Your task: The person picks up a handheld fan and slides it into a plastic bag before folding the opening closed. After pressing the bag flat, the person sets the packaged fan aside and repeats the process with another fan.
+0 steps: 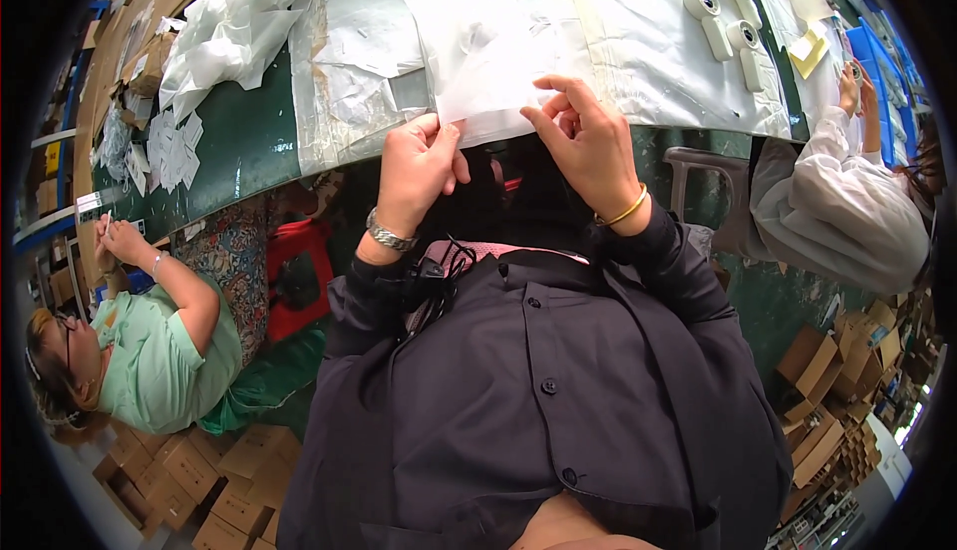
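Note:
A frosted, translucent plastic bag (pixel 474 61) lies flat over the near edge of the table, its lower end close to me. My left hand (pixel 414 166) pinches the bag's lower left corner between thumb and fingers. Close to its lower right edge is my right hand (pixel 593 141), thumb and forefinger apart and the other fingers curled loosely. Whether the right thumb tip touches the bag, I cannot tell. Nothing shows in that hand.
Clear sheeting (pixel 648 71) covers the green table. Several white devices with round ends (pixel 743 36) lie at right. Crumpled plastic (pixel 234 31) and paper slips (pixel 174 151) are at left. Co-workers sit at left (pixel 169 351) and right (pixel 837 201). Cardboard boxes (pixel 239 490) stand behind.

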A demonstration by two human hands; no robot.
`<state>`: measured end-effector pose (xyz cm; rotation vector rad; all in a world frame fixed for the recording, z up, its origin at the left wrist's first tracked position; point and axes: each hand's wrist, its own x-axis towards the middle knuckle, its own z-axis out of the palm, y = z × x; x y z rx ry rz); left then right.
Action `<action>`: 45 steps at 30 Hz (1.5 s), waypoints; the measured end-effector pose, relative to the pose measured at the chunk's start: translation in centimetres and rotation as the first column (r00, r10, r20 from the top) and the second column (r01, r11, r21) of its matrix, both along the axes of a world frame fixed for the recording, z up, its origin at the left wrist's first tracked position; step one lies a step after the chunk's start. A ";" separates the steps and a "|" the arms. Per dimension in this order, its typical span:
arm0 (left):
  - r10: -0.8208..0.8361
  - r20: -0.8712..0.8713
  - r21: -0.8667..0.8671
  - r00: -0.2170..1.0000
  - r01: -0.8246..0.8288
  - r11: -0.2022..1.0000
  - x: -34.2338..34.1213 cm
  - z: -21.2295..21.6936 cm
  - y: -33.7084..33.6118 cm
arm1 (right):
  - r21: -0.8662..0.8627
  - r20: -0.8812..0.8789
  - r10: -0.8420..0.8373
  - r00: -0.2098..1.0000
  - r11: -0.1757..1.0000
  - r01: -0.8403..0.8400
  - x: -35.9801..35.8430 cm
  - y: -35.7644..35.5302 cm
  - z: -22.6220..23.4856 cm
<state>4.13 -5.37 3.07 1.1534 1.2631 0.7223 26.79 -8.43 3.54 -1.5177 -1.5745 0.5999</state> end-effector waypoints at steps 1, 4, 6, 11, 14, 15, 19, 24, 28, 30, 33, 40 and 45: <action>-0.010 0.075 -0.051 0.997 0.013 0.999 -0.3 0.0 0.0 | -0.003 -0.001 -0.001 1.000 1.000 0.001 0.2 -0.4 0.0; -0.080 0.094 -0.088 0.992 0.089 0.992 -1.7 0.0 -0.3 | -0.045 0.067 0.067 0.995 0.997 -0.064 0.8 -1.5 0.0; -0.111 0.104 -0.110 0.988 0.122 0.986 -2.2 0.1 -0.6 | -0.006 0.091 0.081 0.993 0.997 -0.081 0.9 -2.1 0.1; -0.060 0.080 -0.113 0.995 0.069 0.991 -2.1 1.6 -0.7 | 0.237 0.155 0.145 0.977 0.955 -0.179 -0.1 -0.6 1.1; 0.013 0.023 -0.137 1.000 -0.010 0.991 -1.1 1.6 -0.3 | 0.327 0.183 0.188 0.965 0.914 -0.240 -1.5 0.5 1.2; 0.020 0.038 -0.102 0.999 -0.016 0.995 -0.9 0.9 -0.2 | 0.338 0.202 0.205 0.958 0.903 -0.264 -1.9 0.7 1.2; 0.025 0.101 -0.051 0.995 -0.020 0.999 -1.2 0.2 -0.1 | 0.310 0.215 0.231 0.949 0.905 -0.291 -3.1 0.9 0.9; 0.029 0.148 -0.086 0.989 -0.016 0.996 -1.7 0.3 -0.3 | 0.281 0.230 0.269 0.936 0.902 -0.328 -3.8 1.1 0.5; 0.009 0.139 -0.086 0.990 0.003 0.996 -1.7 0.4 -0.3 | 0.236 0.195 0.287 0.938 0.914 -0.329 -4.3 1.2 0.0; 0.002 0.139 -0.089 0.990 0.011 0.996 -1.5 0.6 -0.3 | 0.239 0.212 0.291 0.933 0.910 -0.338 -4.4 1.3 0.0; 0.024 0.102 -0.091 0.994 -0.015 0.996 -1.1 0.8 -0.3 | 0.246 0.250 0.290 0.924 0.904 -0.350 -4.6 1.3 -0.1; 0.033 0.114 -0.059 0.993 -0.027 0.998 -0.7 0.4 -0.3 | 0.150 0.247 0.272 0.930 0.937 -0.314 -4.7 1.1 -0.6; 0.045 0.097 -0.036 0.994 -0.041 0.998 -0.5 0.4 -0.3 | 0.183 0.408 0.246 0.879 0.921 -0.343 -4.6 1.3 -0.7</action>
